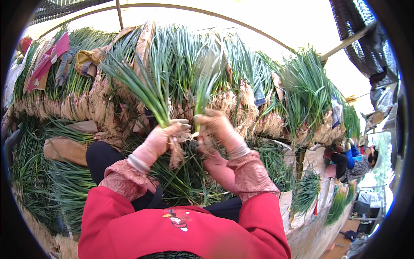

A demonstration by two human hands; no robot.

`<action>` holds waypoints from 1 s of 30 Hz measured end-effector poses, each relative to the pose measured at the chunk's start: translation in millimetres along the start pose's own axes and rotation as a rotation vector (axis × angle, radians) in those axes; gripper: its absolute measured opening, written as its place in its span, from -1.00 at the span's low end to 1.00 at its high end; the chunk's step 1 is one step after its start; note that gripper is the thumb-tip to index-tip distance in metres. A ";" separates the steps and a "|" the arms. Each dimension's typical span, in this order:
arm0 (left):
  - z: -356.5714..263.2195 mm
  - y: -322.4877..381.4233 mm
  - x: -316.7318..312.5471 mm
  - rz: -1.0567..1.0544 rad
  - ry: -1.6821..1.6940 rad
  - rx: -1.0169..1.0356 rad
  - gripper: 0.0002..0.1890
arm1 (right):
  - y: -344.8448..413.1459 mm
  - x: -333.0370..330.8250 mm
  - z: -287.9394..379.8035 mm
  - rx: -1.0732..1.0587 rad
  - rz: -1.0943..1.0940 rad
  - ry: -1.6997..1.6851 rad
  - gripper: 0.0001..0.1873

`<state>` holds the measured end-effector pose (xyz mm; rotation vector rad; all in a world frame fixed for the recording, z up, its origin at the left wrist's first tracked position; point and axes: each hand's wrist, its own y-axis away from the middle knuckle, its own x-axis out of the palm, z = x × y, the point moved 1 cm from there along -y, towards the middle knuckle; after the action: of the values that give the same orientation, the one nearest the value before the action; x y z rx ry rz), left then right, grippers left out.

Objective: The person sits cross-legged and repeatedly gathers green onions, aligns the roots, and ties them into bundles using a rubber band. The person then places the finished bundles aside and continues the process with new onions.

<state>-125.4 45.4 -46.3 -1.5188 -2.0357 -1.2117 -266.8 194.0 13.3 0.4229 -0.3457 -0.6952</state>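
Note:
In my gloved left hand [161, 134] is a bunch of green garlic [150, 100], its leaves fanned up and to the left. Pale stringy roots [176, 155] hang below that fist. My gloved right hand [220, 128] is closed around a smaller bunch of garlic stalks [202, 97], whose leaf tips blur with motion. The two hands are close together above my lap, their fingers apart by a small gap. Loose green leaves [181, 184] lie between my legs, below the hands.
A long bank of upright garlic bundles [184, 58] stands before me, roots facing me. More garlic leaves [72, 184] lie at my left beside a brown wrapped piece [64, 150]. At the far right another person [354, 165] sits near a small bundle [307, 191].

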 end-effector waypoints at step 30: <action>28.3 -3.7 6.1 -0.266 -0.156 0.027 -0.79 | -16.6 70.6 -88.5 -0.275 -0.472 -0.732 -0.83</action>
<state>-124.8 71.1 -60.3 -1.4033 -2.4090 -1.1843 -186.1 157.5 -59.2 -0.0377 -0.8415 -1.3404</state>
